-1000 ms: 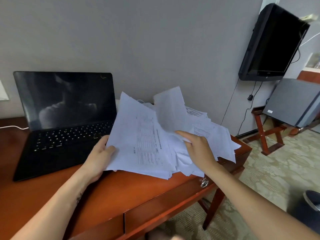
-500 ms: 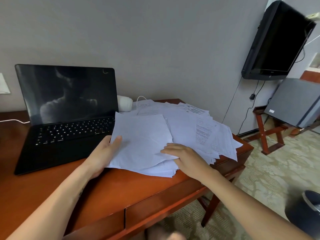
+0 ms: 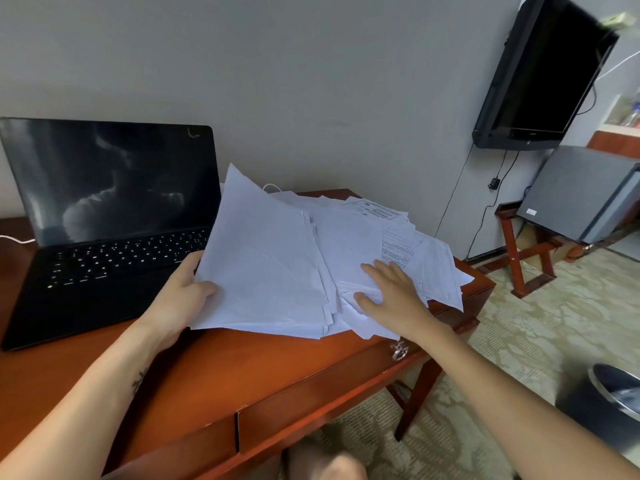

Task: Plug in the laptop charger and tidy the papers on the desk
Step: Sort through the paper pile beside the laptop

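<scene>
We look down at a reddish wooden desk (image 3: 214, 368). A loose heap of white papers (image 3: 346, 258) covers its right half, at about two o'clock from our wrists. Our left hand (image 3: 180, 299) grips the left edge of a lifted sheaf (image 3: 263, 271), thumb on top, tilting it up toward the open black laptop (image 3: 104, 216) at ten o'clock. Our right hand (image 3: 391, 296) lies flat and open on the lower sheets, fingers spread, pinning them.

We judge the paper light, thin and floppy, and slippery sheet on sheet; a one-edge grip lets it sag and fan. Better to hold both long edges and tap the stack square on the desk.

A white cable (image 3: 273, 186) peeks out at twelve o'clock behind the heap; another white lead (image 3: 17, 240) enters at nine o'clock beside the laptop. We cannot tell whether either is plugged in. The charger itself is hidden, the printed text is too small to read, and the laptop's left edge is cut off.
</scene>
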`<state>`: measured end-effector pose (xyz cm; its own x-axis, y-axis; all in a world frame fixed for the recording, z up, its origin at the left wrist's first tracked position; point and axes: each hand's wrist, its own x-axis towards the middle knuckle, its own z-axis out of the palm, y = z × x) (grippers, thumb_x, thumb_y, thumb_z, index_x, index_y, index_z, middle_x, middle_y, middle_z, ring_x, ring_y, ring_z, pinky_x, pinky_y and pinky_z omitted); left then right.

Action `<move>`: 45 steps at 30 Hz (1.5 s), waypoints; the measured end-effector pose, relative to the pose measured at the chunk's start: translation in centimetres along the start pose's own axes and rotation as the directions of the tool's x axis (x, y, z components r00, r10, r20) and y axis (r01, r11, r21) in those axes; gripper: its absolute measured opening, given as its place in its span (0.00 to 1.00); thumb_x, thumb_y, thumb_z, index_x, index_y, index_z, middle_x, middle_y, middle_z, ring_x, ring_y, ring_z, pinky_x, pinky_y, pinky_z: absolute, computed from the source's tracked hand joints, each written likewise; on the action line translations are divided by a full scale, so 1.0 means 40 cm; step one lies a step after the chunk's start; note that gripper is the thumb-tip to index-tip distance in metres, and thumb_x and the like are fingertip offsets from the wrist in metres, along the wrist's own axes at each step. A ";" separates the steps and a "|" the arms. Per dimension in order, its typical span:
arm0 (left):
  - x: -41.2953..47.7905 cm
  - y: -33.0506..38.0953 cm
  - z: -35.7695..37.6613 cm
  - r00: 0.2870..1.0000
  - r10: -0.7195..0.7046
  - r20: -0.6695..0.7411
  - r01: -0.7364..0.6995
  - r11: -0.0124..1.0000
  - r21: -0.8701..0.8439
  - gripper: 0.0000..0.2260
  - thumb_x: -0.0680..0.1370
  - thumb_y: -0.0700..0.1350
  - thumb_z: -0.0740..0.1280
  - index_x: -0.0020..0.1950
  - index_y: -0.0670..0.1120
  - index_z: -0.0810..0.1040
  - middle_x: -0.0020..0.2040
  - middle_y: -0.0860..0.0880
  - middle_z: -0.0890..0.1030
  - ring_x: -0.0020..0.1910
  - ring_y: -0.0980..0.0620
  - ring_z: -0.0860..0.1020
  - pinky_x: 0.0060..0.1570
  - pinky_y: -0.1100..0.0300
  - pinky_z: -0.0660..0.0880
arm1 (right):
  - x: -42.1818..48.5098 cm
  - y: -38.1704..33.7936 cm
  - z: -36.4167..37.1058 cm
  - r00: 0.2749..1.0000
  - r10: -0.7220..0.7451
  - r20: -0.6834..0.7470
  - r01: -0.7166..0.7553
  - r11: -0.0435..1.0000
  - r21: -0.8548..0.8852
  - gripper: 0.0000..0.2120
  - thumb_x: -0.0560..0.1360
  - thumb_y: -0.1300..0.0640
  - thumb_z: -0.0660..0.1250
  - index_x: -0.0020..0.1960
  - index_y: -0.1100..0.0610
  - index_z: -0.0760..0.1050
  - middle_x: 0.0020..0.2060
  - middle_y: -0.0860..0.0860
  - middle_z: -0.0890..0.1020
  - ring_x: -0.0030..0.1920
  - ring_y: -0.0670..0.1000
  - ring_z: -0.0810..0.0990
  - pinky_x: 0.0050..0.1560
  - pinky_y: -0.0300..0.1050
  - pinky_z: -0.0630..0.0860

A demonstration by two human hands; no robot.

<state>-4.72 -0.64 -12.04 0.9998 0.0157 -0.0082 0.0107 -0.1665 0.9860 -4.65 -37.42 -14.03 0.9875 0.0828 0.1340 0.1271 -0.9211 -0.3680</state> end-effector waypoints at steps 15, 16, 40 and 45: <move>0.005 -0.012 0.004 0.982 0.077 -0.172 -0.077 0.997 0.006 0.24 0.82 0.34 0.60 0.74 0.56 0.70 0.65 0.52 0.79 0.62 0.48 0.80 0.62 0.48 0.76 | -0.010 0.039 -0.024 0.897 0.378 -0.227 -0.391 0.920 -0.012 0.31 0.81 0.33 0.51 0.69 0.56 0.71 0.65 0.58 0.74 0.67 0.60 0.67 0.68 0.57 0.64; 0.005 -0.015 0.006 0.982 0.082 -0.173 -0.081 0.997 0.012 0.24 0.82 0.34 0.60 0.74 0.56 0.70 0.66 0.51 0.79 0.62 0.48 0.80 0.64 0.47 0.76 | -0.004 0.036 -0.026 0.875 0.414 -0.252 -0.434 0.901 -0.023 0.32 0.80 0.33 0.52 0.66 0.59 0.71 0.63 0.59 0.75 0.65 0.61 0.69 0.66 0.58 0.66; 0.023 -0.033 0.005 0.987 0.068 -0.142 -0.065 0.998 0.028 0.25 0.82 0.34 0.61 0.72 0.59 0.70 0.63 0.54 0.81 0.61 0.49 0.80 0.63 0.48 0.76 | 0.142 -0.025 -0.079 0.834 0.530 0.149 -0.356 0.312 0.881 0.12 0.75 0.70 0.72 0.54 0.59 0.76 0.51 0.53 0.80 0.45 0.49 0.78 0.28 0.39 0.80; 0.025 -0.040 0.000 0.988 0.063 -0.140 -0.060 0.998 0.025 0.25 0.82 0.35 0.61 0.75 0.58 0.69 0.64 0.53 0.81 0.62 0.48 0.81 0.65 0.45 0.76 | 0.135 0.011 -0.069 0.841 0.538 -0.053 -0.241 0.462 0.854 0.17 0.79 0.69 0.65 0.62 0.52 0.76 0.58 0.51 0.81 0.44 0.48 0.78 0.29 0.38 0.75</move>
<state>-3.76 -0.36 -13.61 0.9866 0.1435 0.0772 -0.0489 -0.1915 0.9803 0.47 -38.41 -10.93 0.8943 -0.4459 -0.0362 -0.1000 -0.1204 -0.9877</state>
